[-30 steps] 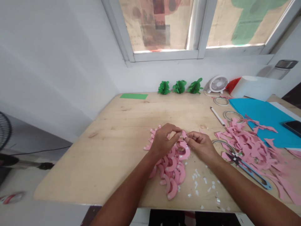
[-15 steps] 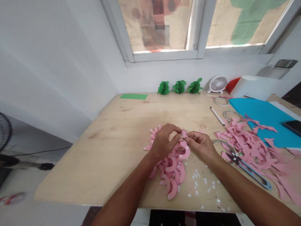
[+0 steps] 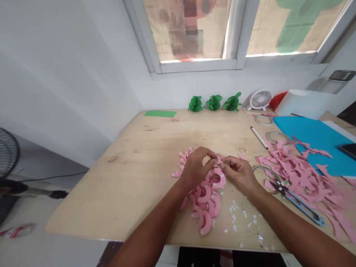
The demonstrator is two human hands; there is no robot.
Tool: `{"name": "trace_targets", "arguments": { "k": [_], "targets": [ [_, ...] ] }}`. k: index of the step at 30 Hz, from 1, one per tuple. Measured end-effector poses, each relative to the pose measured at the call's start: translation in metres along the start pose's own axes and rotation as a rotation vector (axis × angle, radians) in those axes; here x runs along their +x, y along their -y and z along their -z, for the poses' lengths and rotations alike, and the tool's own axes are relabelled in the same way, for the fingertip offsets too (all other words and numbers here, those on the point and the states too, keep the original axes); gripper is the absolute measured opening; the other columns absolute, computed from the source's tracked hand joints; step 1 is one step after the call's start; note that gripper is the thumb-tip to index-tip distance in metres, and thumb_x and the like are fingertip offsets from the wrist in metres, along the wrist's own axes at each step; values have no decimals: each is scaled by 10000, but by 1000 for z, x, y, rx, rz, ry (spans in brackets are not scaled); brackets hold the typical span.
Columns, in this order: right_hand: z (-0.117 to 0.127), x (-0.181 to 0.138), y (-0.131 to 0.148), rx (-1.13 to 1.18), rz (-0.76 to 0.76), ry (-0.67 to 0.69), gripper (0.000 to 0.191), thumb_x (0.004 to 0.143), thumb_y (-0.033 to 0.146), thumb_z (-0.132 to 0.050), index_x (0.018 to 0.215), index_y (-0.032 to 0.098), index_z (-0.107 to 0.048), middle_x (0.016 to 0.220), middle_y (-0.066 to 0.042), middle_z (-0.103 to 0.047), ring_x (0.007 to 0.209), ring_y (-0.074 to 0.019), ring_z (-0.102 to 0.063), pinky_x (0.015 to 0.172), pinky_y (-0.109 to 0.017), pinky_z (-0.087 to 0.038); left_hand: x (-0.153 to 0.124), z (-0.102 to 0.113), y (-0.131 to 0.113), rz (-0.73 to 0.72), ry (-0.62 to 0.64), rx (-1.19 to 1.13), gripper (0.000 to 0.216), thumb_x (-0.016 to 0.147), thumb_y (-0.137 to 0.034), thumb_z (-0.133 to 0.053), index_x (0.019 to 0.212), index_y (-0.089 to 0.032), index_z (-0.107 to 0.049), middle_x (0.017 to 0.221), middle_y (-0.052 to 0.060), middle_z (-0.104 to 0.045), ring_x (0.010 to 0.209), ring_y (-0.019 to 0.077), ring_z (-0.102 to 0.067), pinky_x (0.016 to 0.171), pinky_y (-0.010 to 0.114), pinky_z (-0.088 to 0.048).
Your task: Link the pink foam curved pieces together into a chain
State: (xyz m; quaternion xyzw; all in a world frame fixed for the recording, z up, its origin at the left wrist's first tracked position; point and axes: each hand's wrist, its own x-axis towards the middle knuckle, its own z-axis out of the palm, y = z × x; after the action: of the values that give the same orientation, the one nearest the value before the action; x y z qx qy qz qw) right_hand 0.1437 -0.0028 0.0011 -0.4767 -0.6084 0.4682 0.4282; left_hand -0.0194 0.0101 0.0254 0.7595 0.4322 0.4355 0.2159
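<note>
"Looking at the grip first, noted what?"

"Saw a small pink piece (image 3: 218, 158) pinched between both hands, over the far end of a pile of pink curves (image 3: 216, 205). Could not tell whether resting on the pile or lifted clear."

"Read each hand how?"

"Found the left hand (image 3: 194, 167) arched over the pile, thumb and fingertip pressed together on the left edge. Found the right hand (image 3: 240, 172) thumb-to-finger on the right edge. Could not make out the exact contact; too small."

"Judged best handled how?"

"Took for thin paper, likely to crease or tear. Favoured a light pinch, edges only, both sides level. Thought best steadied with the left, worked with the right fingertips alone, with small, slow moves."

"Worried about anything nearby?"

"Marked white bits (image 3: 235, 227) loose on the table (image 3: 139, 178), possibly apt to cling. Saw scissors (image 3: 289, 195) just beyond the right forearm, next to pink scraps (image 3: 300, 174); advised against any wide elbow swing."
</note>
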Motion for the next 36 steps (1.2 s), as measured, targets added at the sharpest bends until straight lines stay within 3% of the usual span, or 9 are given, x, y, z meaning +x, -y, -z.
{"name": "trace_targets", "arguments": {
  "k": [9,28,36],
  "targets": [
    [0,1,4,24,1,-1,260,746,398,-571,736,141,-607,549,28,-437,498,-86,-363,451,-213,-290,-1,-3,2,18,-7,-17,110,734,-123,-561,822,-177,-599,821,27,-651,802,151,-606,748,286,-468],
    [-1,0,-2,-40,3,-8,249,753,392,-567,701,148,-585,544,30,-417,497,-88,-360,444,-214,-289,-1,-3,2,36,9,-7,104,719,-97,-530,756,-177,-587,778,25,-633,775,153,-594,739,291,-460],
    [-1,1,-3,-2,-9,-4,273,746,409,-570,736,139,-607,540,29,-424,492,-85,-357,435,-210,-285,-3,-7,3,-33,3,74,78,745,-115,-514,751,-180,-557,789,33,-620,809,168,-571,758,310,-444]
  ]
}}
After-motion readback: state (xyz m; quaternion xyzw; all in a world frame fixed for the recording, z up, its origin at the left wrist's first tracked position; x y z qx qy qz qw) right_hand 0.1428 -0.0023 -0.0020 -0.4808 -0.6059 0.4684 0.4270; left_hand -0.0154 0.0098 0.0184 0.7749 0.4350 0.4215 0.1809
